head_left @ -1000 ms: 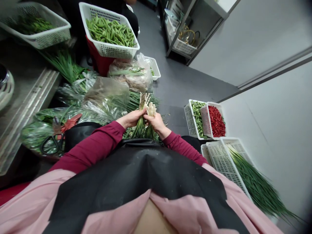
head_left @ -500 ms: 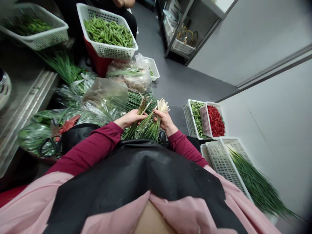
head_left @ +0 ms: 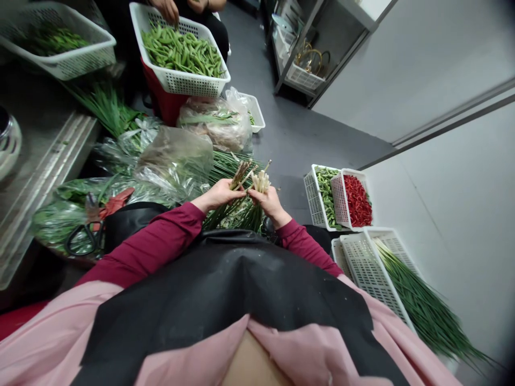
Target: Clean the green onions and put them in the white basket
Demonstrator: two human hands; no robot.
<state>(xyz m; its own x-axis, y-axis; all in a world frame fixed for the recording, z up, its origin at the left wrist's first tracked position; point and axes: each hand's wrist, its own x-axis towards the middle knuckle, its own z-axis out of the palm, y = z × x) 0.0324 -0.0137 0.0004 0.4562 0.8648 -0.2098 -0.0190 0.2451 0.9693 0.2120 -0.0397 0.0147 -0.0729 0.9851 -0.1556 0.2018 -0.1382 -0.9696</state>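
Observation:
My left hand [head_left: 221, 195] is closed around a bunch of uncleaned spring onions [head_left: 240, 175] with brownish root ends pointing up. Close beside it, my right hand [head_left: 269, 200] grips a bunch of cleaned spring onions [head_left: 261, 182] by the stems, white ends gathered at the top. Fingertips of both hands nearly meet, with thin stalks between them. Green leaves hang below both hands above the black apron [head_left: 241, 268]. Behind the hands lies a heap of long green stalks [head_left: 225, 165], partly hidden by the bunches.
Plastic bags of greens [head_left: 173, 155] and scissors [head_left: 82, 236] lie at left. A basket of green peppers [head_left: 179, 86] stands ahead, with a co-worker's hand [head_left: 167, 9] at its rim. Baskets of red chillies [head_left: 354, 201] and spring onions [head_left: 426, 305] stand at right.
The right-hand bunch now stands more upright, its white ends gathered closer, and both hands have drawn slightly nearer. A co-worker's hand has come to the green pepper basket.

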